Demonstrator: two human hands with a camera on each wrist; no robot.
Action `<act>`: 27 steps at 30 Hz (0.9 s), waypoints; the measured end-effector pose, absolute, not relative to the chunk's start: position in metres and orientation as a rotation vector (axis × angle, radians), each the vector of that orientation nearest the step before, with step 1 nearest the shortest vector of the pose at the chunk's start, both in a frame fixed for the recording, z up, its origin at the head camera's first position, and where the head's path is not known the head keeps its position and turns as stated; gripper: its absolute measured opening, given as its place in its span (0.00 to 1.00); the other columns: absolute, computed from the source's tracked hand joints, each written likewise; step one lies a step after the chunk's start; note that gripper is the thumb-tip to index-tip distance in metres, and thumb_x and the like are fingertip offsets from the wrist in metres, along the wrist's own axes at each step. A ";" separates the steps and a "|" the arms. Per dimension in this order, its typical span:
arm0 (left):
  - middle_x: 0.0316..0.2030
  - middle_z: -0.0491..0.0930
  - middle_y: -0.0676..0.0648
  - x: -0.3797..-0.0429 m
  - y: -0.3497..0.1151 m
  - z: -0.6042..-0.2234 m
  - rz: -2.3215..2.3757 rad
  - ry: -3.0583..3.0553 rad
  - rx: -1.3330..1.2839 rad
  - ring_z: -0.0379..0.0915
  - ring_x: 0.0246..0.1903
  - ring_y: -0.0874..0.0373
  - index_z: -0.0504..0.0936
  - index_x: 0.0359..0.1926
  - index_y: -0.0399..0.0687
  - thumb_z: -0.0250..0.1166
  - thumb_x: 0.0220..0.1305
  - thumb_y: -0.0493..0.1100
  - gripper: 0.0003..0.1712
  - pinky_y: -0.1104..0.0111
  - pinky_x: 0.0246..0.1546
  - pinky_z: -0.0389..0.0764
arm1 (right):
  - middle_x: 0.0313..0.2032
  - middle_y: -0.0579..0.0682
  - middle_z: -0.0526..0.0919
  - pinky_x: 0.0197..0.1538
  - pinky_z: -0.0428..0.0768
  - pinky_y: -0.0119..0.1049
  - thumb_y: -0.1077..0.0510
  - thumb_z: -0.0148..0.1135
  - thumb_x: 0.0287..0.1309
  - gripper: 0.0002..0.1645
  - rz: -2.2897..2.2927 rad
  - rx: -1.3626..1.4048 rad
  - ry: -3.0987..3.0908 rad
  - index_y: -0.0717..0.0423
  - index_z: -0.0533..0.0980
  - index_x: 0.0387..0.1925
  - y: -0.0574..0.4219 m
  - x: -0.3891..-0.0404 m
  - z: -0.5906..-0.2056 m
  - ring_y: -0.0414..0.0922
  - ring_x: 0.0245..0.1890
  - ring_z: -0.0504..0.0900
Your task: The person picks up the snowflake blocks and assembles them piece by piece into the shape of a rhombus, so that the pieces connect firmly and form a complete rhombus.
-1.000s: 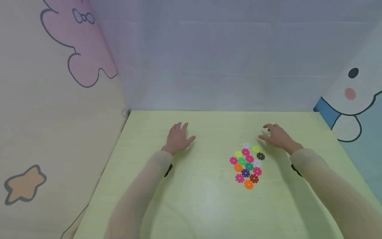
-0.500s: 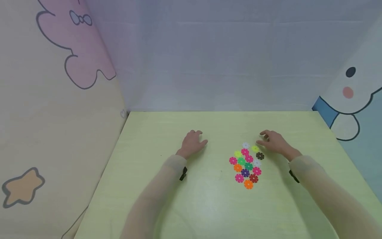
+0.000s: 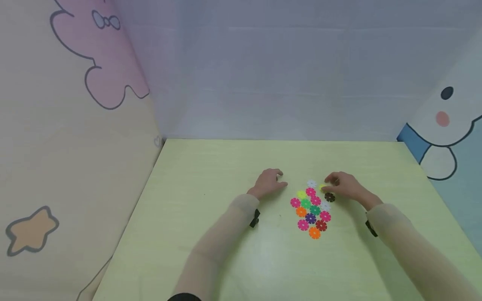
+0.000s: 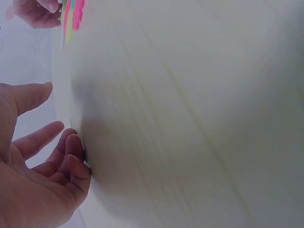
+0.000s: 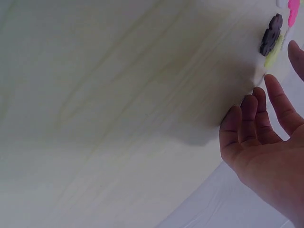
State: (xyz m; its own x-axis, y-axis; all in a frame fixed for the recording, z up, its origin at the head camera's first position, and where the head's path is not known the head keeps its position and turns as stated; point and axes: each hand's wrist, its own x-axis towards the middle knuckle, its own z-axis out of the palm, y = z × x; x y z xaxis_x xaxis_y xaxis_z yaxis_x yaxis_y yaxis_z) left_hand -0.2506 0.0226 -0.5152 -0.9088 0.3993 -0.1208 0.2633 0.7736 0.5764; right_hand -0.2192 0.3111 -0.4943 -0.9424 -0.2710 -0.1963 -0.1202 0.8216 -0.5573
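Observation:
Notched plastic snowflake discs lie in a loose cluster right of the table's middle. My right hand (image 3: 347, 186) is at the cluster's upper right edge, nearest a yellow disc (image 3: 321, 187) and a dark brown disc (image 3: 329, 197). In the right wrist view its thumb and index finger stand apart, nothing between them, close to the yellow disc (image 5: 274, 51). The other fingers are loosely bent near the tabletop. My left hand (image 3: 266, 183) is left of the cluster, apart from a white disc (image 3: 311, 184). It holds nothing, thumb spread and fingers loosely bent in the left wrist view.
Other discs include pink (image 3: 295, 202), green (image 3: 314, 210), purple (image 3: 310, 218), and orange (image 3: 314, 233) ones. The pale wooden table (image 3: 211, 167) meets a plain curtain (image 3: 256, 83) at the back. Printed cloth (image 3: 94, 167) hangs along the left side.
My left hand has moved right across the table toward the discs. My right hand has come slightly down and nearer, its fingers now partly covering the yellow disc. The discs have stayed put.

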 end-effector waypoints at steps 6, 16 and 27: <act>0.44 0.80 0.51 -0.255 0.055 -0.516 0.848 2.705 0.538 0.73 0.40 0.60 0.79 0.55 0.47 0.64 0.62 0.54 0.24 0.69 0.44 0.73 | 0.44 0.62 0.77 0.49 0.72 0.55 0.44 0.70 0.53 0.27 -0.798 -0.268 2.740 0.63 0.77 0.44 0.316 -0.218 -0.497 0.57 0.44 0.73; 0.46 0.80 0.54 -0.250 0.089 -0.514 0.845 2.708 0.472 0.72 0.45 0.60 0.80 0.52 0.50 0.66 0.59 0.56 0.23 0.69 0.47 0.73 | 0.42 0.58 0.79 0.48 0.74 0.51 0.45 0.69 0.54 0.26 -0.865 -0.162 2.696 0.63 0.77 0.44 0.310 -0.217 -0.502 0.55 0.42 0.73; 0.39 0.79 0.54 -0.246 0.099 -0.509 0.960 2.684 0.411 0.70 0.36 0.61 0.81 0.47 0.48 0.69 0.55 0.58 0.24 0.70 0.39 0.75 | 0.43 0.60 0.78 0.48 0.74 0.51 0.48 0.69 0.55 0.24 -0.863 -0.117 2.703 0.62 0.78 0.44 0.307 -0.219 -0.503 0.55 0.42 0.73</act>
State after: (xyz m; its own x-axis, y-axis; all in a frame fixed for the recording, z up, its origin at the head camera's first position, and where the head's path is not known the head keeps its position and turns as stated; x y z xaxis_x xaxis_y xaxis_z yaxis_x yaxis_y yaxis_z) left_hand -0.2459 0.0989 -0.5091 -0.9258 0.3479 -0.1476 0.1754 0.7416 0.6475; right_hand -0.2191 0.3073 -0.5027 -0.9515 -0.1668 -0.2585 0.0139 0.8162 -0.5777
